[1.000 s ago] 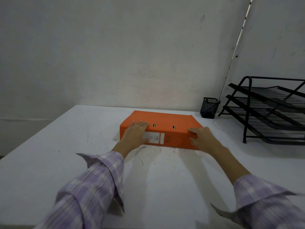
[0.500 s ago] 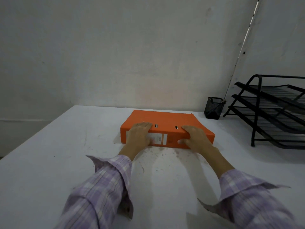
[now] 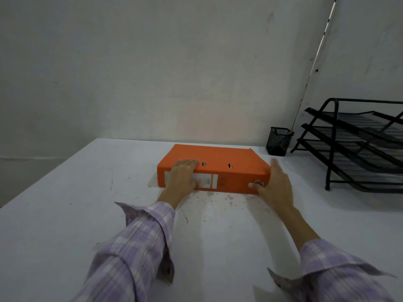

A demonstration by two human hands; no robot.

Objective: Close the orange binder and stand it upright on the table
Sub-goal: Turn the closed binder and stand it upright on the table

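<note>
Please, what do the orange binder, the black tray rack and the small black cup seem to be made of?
Orange binder: probably stiff board with a matte covering; flat faces, dull surface. Tray rack: black painted metal, thin bars and mesh shelves. Black cup: likely metal mesh too; its walls look see-through.

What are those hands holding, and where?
The orange binder, lying flat: left hand lies over its spine's left part, fingers on the cover; right hand presses its right end, thumb on the spine.

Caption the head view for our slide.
Left hand and right hand touch the closed orange binder, flat on the table.
</note>
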